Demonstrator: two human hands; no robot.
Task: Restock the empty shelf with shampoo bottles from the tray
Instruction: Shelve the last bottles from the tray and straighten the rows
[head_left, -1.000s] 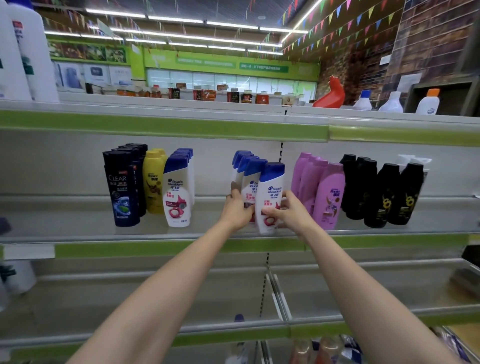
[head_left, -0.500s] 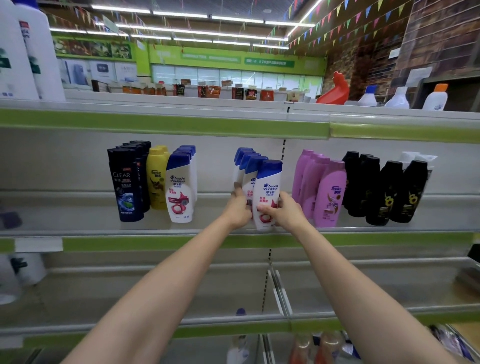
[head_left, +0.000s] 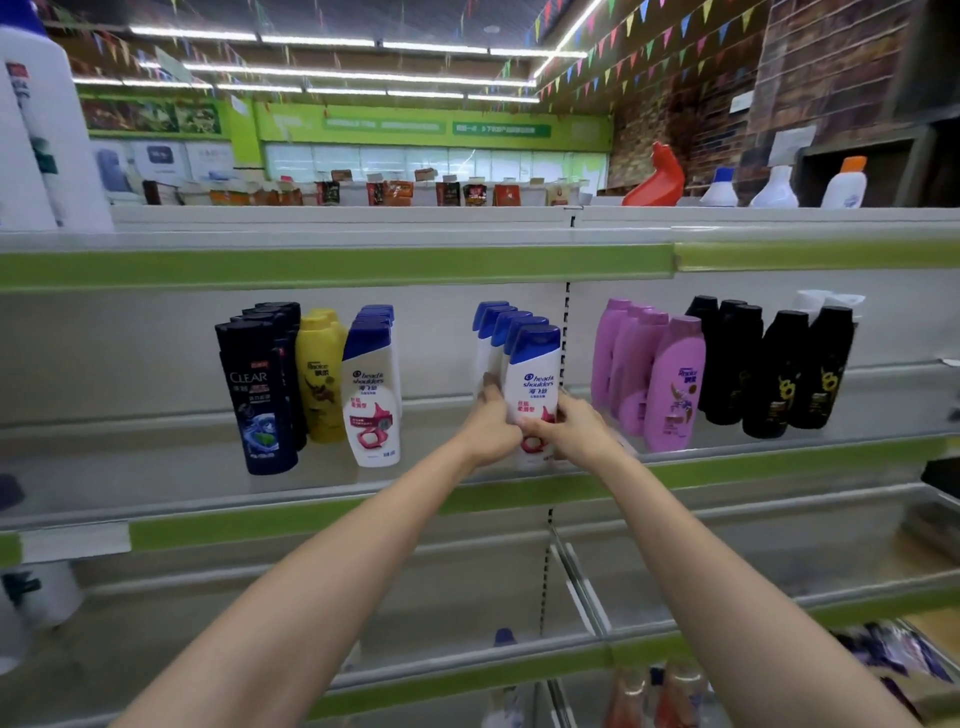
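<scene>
A red jug (head_left: 655, 179) and three white bottles (head_left: 774, 187) stand at upper right; colored pennants (head_left: 649, 47) hang above; snack packets (head_left: 400, 192) line the far aisle.

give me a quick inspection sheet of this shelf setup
surface: middle shelf, grey with green edge strip
job's things: row of white Head & Shoulders bottles, upright; more rows of Clear bottles, yellow bottles, purple bottles, black bottles
clutter: nothing seen
grippers: left hand and right hand grip the front white bottle
cables: nothing seen
surroundings: red jug on top shelf; store aisle behind
</scene>
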